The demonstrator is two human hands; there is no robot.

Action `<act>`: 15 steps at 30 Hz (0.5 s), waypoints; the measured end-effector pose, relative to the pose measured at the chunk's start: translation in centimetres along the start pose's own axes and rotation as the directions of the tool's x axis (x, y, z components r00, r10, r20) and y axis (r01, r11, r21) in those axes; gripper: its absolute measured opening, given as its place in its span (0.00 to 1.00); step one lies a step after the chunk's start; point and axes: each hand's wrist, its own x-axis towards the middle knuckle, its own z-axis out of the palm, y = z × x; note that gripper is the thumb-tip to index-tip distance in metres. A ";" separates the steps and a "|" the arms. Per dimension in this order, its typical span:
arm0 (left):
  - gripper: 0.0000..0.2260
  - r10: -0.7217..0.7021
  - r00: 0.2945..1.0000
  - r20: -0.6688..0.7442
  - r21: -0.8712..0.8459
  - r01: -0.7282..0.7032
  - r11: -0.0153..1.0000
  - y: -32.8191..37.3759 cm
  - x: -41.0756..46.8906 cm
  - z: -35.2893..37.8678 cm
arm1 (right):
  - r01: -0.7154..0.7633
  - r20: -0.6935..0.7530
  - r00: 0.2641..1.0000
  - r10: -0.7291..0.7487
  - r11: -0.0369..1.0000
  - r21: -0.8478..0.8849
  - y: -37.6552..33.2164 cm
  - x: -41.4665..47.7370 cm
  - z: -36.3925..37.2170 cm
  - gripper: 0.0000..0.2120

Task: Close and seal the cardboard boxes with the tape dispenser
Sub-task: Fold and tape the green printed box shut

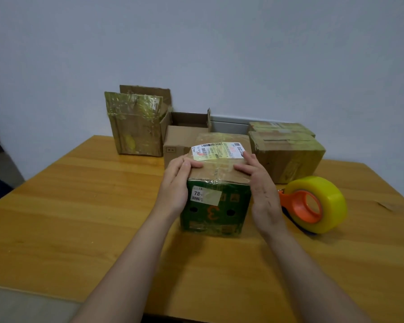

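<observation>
1. Cardboard box with green front (216, 183): it stands at the centre of the wooden table (79, 206), flaps down, and both my hands are on it.
2. My left hand (176, 185) lies flat against the box's left side, fingers extended, thumb pressed onto the top flap. It grips nothing.
3. My right hand (258, 183) is likewise spread open against the right side, thumb resting on the top flap near the centre seam.
4. A shipping label (217, 150) sits on the box top, just beyond my fingertips.
5. The tape dispenser (313, 203), orange with a yellowish roll, lies on the table just right of my right hand, untouched.
6. Behind: a taped box (287, 155) at right, a small open box (184, 136) touching the rear, and a tall open box (138, 127) at left.
</observation>
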 end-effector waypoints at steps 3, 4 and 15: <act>0.09 0.148 0.986 -0.073 0.385 -0.109 0.917 1.4 0.6 0.2 | 0.116 0.079 0.992 -0.101 0.969 -0.216 -0.3 0.4 0.0 0.21; 0.08 0.216 0.972 -0.089 0.508 -0.143 0.850 1.8 0.5 0.7 | 0.134 0.062 0.991 -0.122 0.961 -0.243 -0.1 0.5 0.2 0.21; 0.21 0.578 0.813 -0.072 0.740 -0.345 0.578 1.2 -0.1 2.5 | 0.161 -0.119 0.978 -0.172 0.982 -0.097 2.3 0.2 1.3 0.20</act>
